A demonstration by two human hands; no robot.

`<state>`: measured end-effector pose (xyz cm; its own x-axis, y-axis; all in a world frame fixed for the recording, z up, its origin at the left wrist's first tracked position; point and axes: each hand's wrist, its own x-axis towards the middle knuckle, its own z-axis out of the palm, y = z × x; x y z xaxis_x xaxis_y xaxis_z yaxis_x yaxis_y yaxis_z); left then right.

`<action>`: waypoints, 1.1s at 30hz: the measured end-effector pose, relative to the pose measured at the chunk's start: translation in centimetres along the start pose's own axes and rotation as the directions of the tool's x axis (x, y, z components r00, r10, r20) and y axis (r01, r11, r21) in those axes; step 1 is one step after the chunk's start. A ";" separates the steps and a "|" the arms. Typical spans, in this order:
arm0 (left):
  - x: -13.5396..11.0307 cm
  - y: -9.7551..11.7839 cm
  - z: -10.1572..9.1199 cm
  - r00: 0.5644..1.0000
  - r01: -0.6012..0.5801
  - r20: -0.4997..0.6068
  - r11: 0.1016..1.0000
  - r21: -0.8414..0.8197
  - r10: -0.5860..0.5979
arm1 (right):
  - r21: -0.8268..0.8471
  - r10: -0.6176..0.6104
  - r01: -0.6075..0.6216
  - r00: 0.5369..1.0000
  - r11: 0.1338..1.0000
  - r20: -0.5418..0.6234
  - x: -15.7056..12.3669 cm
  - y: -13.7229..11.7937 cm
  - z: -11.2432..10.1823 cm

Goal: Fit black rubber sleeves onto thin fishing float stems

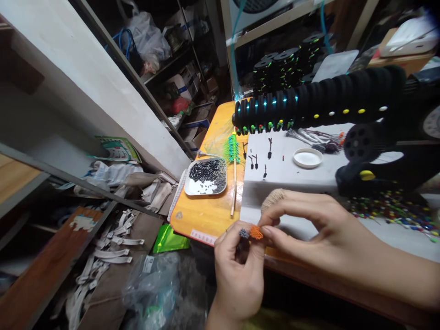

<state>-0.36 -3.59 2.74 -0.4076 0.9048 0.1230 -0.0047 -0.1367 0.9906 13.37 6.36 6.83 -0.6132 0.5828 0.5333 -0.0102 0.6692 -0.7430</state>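
Just over the near edge of the yellow table [189,215], I have both hands close together. My left hand [237,275] is curled tight around an orange cluster [256,233] and a grey cluster [244,234], whose heads poke out above its thumb and forefinger. My right hand [330,224] brings thumb and forefinger to the orange cluster's side; whether they pinch it, I cannot tell. Beyond the left hand are a white tray [199,188] of dark pieces and a green-tufted stick [234,188]. Beyond the right, I see a small white dish [308,157] below a ringed black arm [330,98].
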 end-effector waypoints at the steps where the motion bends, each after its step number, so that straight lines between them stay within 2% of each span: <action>1: -0.1 -0.2 0.1 1.000 0.009 -0.029 1.000 -0.030 -0.010 | 0.001 0.007 -0.007 1.000 1.000 -0.003 0.0 0.0 0.0; 4: -0.4 -1.0 0.2 0.992 0.023 -0.122 0.985 -0.170 -0.044 | -0.005 -0.005 0.005 1.000 1.000 -0.013 -0.1 0.0 0.1; 8: -0.4 -1.6 -0.2 0.983 0.028 -0.162 0.951 -0.307 -0.081 | -0.019 -0.063 0.063 0.998 0.998 -0.013 -0.2 0.1 0.2; 13: -0.1 -1.2 -0.9 0.980 0.002 -0.189 0.958 -0.288 -0.059 | -0.056 -0.107 0.108 0.994 0.993 0.023 -0.2 0.5 -0.1; 18: -0.3 -0.6 -1.0 0.967 0.027 -0.236 0.963 -0.269 -0.093 | -0.133 -0.152 0.164 0.984 0.977 0.094 -0.2 0.7 -0.2; 20: -0.3 -0.7 -1.0 0.962 0.026 -0.256 0.963 -0.270 -0.097 | -0.121 -0.138 0.149 0.986 0.981 0.095 -0.2 0.6 -0.2; 25: -0.4 -1.3 -1.0 0.982 0.043 -0.166 0.970 -0.241 -0.085 | 0.008 -0.035 0.035 0.998 0.999 0.043 0.2 0.2 -0.1; 29: -0.7 -1.3 -0.3 0.983 0.074 -0.146 0.962 -0.264 -0.115 | 0.030 -0.058 0.058 0.998 0.998 0.015 0.1 0.0 0.0; 33: -1.0 -1.2 0.6 0.973 0.112 -0.153 0.933 -0.342 -0.173 | -0.019 -0.049 0.049 0.998 0.999 0.027 -0.4 -0.3 0.2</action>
<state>0.55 -4.11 1.49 -0.5355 0.8424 -0.0606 -0.3621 -0.1641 0.9176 13.45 5.87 6.79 -0.6330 0.5367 0.5580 -0.0259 0.7056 -0.7081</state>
